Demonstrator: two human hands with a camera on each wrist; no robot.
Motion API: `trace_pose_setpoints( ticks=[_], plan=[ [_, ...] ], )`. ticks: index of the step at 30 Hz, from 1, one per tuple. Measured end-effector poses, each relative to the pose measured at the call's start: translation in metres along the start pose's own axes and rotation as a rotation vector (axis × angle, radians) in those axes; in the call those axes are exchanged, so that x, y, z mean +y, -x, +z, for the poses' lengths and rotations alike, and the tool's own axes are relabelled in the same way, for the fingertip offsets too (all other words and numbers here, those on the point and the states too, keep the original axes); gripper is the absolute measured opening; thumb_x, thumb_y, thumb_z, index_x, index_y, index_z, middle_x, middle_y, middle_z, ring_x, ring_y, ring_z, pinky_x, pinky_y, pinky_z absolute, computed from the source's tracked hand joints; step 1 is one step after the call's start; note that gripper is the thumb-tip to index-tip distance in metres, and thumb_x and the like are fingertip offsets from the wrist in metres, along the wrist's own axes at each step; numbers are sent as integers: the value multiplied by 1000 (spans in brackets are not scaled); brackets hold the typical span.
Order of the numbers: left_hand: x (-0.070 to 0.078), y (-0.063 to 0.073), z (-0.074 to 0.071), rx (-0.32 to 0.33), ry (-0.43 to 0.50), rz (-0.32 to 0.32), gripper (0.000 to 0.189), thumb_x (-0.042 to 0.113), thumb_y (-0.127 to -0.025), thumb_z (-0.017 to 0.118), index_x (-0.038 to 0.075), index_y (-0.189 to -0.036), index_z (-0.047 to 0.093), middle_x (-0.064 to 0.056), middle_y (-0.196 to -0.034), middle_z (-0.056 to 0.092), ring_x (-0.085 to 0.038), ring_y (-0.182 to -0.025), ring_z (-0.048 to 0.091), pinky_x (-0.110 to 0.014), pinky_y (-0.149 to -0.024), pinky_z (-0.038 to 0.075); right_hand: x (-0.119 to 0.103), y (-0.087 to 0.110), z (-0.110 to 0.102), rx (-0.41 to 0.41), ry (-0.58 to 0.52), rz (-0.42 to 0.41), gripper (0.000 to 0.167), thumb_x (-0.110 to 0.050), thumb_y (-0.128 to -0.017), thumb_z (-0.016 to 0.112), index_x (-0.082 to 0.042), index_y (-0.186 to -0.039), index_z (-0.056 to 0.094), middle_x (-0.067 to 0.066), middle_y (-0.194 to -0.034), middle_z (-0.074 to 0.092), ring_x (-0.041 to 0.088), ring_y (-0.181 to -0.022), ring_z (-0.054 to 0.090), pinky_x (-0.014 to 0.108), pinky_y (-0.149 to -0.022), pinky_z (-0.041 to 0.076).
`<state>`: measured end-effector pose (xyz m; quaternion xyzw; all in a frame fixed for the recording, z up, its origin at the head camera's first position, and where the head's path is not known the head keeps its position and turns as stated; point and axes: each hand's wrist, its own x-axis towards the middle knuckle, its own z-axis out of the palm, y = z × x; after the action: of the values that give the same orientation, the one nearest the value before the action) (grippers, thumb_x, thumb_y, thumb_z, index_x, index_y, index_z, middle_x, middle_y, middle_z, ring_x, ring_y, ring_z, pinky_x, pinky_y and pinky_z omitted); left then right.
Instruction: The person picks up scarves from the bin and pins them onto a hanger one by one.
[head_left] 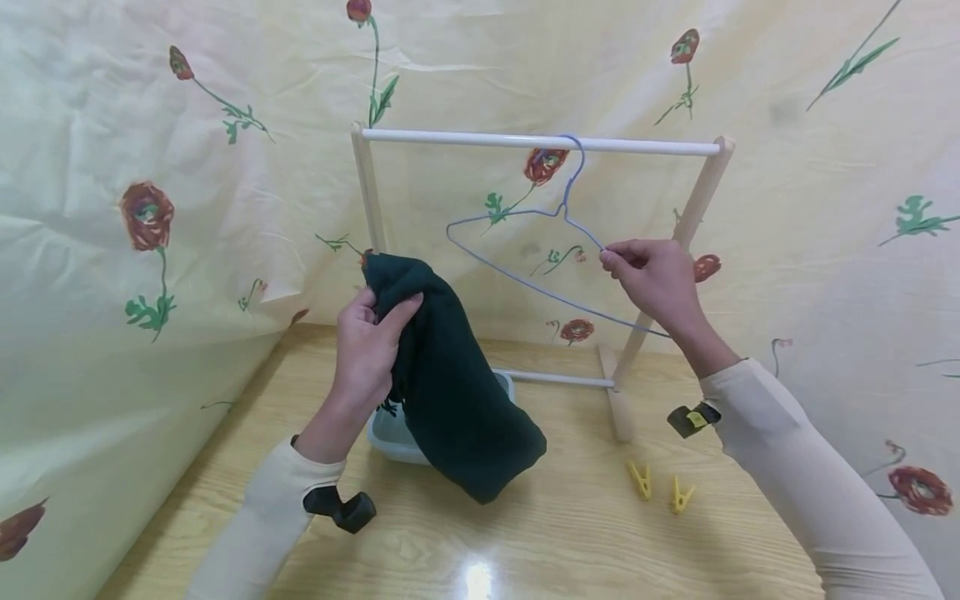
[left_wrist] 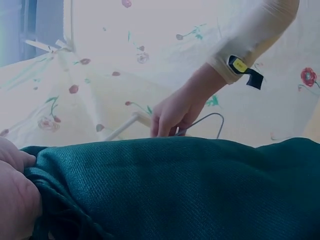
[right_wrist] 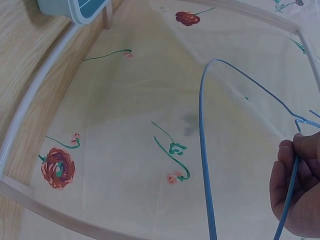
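Note:
A dark green scarf [head_left: 465, 400] with a dark fringe hangs in folds from my left hand [head_left: 371, 350], which grips its upper end between thumb and fingers. In the left wrist view the scarf [left_wrist: 170, 190] fills the lower half. My right hand [head_left: 656, 279] pinches the sloping right shoulder of a blue wire hanger [head_left: 517, 282]. The hanger's hook loops over the white top bar [head_left: 465, 138] of a rack, and its body tilts down to the right. From the right wrist, the hanger [right_wrist: 203, 140] runs past the pinching thumb and fingers.
Behind the scarf, a pale blue basin [head_left: 397, 446] stands on the wooden floor [head_left: 420, 533], partly covered. Two yellow clothespins [head_left: 641, 481] lie at the right. The rack has wooden side posts [head_left: 370, 196] and a low white bar [head_left: 558, 379]. Flowered cloth [head_left: 247, 192] hangs behind and beside it.

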<state>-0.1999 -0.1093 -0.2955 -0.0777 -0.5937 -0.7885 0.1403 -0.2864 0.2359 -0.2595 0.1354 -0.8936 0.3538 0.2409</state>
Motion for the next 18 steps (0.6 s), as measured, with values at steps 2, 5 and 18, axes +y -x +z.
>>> trace_pose_setpoints(
  ticks=[2, 5, 18],
  plan=[
    [-1, 2, 0, -7, 9, -1, 22, 10, -98, 69, 3, -117, 62, -4, -107, 70, -18, -98, 69, -31, -93, 57, 0, -1, 0, 19, -2, 5, 26, -23, -99, 69, -1, -108, 78, 19, -94, 77, -4, -67, 61, 17, -56, 45],
    [-3, 6, 1, -18, 24, -3, 23, 9, -98, 69, 2, -118, 63, -4, -105, 72, -18, -97, 70, -32, -93, 57, -1, -3, 0, 43, 0, 10, 25, -22, -99, 69, -1, -106, 79, 19, -93, 76, -2, -65, 60, 17, -56, 43],
    [-4, 15, 8, -33, 78, -47, 23, 9, -98, 69, 2, -119, 63, -3, -107, 73, -17, -98, 69, -33, -96, 56, -8, -11, -5, 122, 2, 19, 25, -22, -98, 70, 0, -104, 79, 15, -86, 75, -3, -62, 56, 28, -75, 43]
  ],
)
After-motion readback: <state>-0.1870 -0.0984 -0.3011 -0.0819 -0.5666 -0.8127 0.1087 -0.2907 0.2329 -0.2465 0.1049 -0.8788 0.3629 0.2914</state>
